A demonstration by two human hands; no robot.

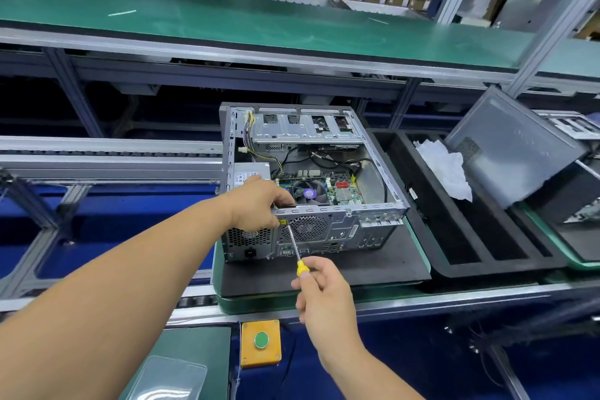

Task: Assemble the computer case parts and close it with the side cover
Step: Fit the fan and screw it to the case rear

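An open grey computer case lies on its side on a black foam pad, its motherboard, fan and cables showing. My left hand grips the case's near top rim above the power supply. My right hand holds a yellow-handled screwdriver, whose tip meets the rear panel just under my left hand. The grey side cover leans tilted to the right of the case.
A black foam tray with long slots and a crumpled white sheet sits right of the case. A yellow box with a green button is mounted at the near edge. A green conveyor shelf runs overhead behind.
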